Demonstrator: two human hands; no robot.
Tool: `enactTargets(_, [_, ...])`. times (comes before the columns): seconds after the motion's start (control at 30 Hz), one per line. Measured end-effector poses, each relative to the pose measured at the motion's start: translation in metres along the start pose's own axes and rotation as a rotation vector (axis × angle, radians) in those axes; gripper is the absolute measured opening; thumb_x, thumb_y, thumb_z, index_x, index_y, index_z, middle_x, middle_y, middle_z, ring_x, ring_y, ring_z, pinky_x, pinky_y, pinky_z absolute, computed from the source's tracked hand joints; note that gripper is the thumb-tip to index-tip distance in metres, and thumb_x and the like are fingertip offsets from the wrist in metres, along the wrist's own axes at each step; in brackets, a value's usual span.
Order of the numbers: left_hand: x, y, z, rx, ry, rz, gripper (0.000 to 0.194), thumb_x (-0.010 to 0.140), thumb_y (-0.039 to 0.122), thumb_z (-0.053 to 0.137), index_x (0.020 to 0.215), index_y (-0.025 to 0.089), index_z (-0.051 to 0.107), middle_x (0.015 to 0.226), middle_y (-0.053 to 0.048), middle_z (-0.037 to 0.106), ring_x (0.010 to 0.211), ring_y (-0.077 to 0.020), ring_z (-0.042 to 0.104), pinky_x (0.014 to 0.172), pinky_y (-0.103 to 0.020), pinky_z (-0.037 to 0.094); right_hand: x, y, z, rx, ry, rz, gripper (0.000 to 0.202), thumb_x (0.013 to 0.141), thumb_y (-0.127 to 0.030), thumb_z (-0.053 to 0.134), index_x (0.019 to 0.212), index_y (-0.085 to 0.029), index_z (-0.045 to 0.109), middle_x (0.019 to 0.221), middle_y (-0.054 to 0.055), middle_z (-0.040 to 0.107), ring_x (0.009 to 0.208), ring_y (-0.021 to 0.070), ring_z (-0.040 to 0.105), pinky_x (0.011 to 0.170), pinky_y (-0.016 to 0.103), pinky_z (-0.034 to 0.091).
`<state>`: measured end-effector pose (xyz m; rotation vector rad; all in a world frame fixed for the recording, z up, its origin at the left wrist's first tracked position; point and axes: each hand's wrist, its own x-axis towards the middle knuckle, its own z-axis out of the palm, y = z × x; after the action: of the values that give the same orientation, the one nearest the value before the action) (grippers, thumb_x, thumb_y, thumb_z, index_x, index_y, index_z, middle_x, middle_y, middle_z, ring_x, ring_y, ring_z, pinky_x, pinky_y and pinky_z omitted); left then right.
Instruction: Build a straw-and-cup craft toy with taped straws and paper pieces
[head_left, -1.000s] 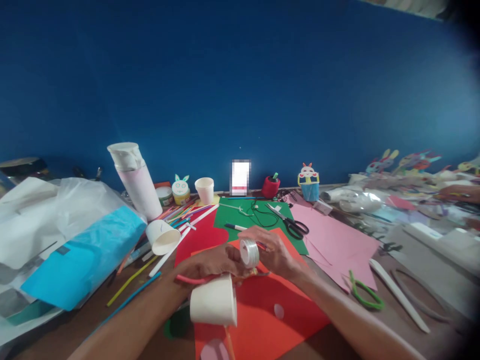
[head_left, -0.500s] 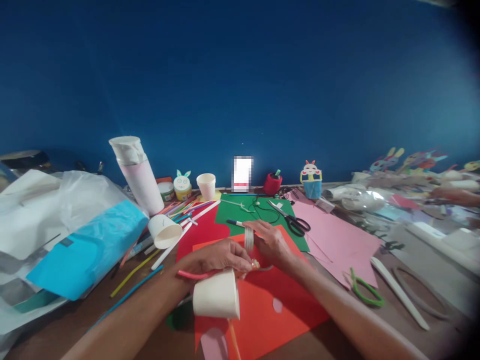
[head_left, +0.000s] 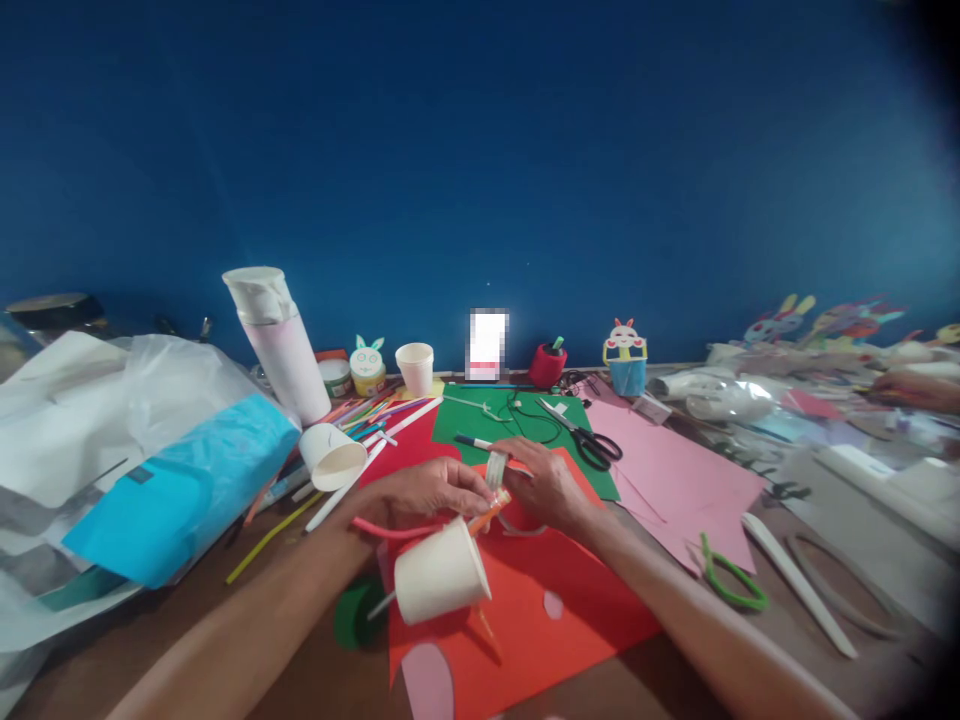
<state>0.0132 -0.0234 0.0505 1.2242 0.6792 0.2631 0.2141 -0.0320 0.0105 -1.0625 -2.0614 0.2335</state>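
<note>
Over the orange sheet [head_left: 592, 590] on the table [head_left: 337, 685], the left hand [head_left: 431, 492] pinches an orange strip [head_left: 491, 512] and the right hand [head_left: 551, 487] holds a tape roll [head_left: 496, 470]; a white cup [head_left: 439, 575] tilts sideways just below. Along the table's far edge stand a red container [head_left: 546, 368] and a blue cup [head_left: 628, 378] (topped with a paper face).

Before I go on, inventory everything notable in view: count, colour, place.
Cups: three, white, front, left, back
Tape roll: one, clear, centre
Held strip: one, orange, centre
Scissors: one, black-handled, back centre
Large sheets: four, orange, red, green, pink, centre, right
Bottle: one, whitish, back left
Bag: one, translucent, left
Panel: one, blue, left
Straws: several, mixed, left
Animal faces: two distinct, white, back
Pot: one, red, back
Loops: two, green, grey, right
Long strip: one, white, right
Clutter: uncountable, mixed, far right
Left hand: one, bare, centre
Right hand: one, bare, centre
</note>
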Motion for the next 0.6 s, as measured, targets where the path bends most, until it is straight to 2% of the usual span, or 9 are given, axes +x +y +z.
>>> enactTargets(0.17, [-0.002, 0.001, -0.003, 0.076, 0.055, 0.009, 0.026, 0.061, 0.033, 0.071, 0.074, 0.011, 0.064, 0.059, 0.002, 0.054, 0.049, -0.0056, 0.04, 0.048, -0.02, 0.028, 0.0, -0.005, -0.005, 0.103, -0.039, 0.096, 0.037, 0.076, -0.014, 0.042, 0.11, -0.024, 0.054, 0.1, 0.004, 0.062, 0.088, 0.0169, 0.058, 0.07, 0.026, 0.048])
enactTargets(0.4, [-0.004, 0.005, -0.009, 0.107, 0.054, 0.049, 0.031, 0.063, 0.041, 0.068, 0.072, 0.012, 0.062, 0.061, 0.0, 0.057, 0.051, -0.0072, 0.045, 0.048, -0.021, 0.03, -0.001, -0.012, -0.015, 0.189, -0.146, 0.177, 0.033, 0.076, -0.015, 0.043, 0.103, -0.022, 0.06, 0.079, 0.001, 0.063, 0.064, 0.0126, 0.055, 0.054, 0.019, 0.042])
enactTargets(0.6, [-0.008, 0.009, -0.015, 0.102, 0.076, 0.057, 0.03, 0.066, 0.04, 0.067, 0.074, 0.013, 0.057, 0.06, 0.003, 0.049, 0.048, -0.005, 0.038, 0.045, -0.02, 0.025, 0.004, -0.014, -0.019, 0.213, -0.228, 0.245, 0.031, 0.073, -0.012, 0.046, 0.098, -0.021, 0.062, 0.078, 0.0, 0.064, 0.067, 0.0137, 0.055, 0.059, 0.021, 0.041])
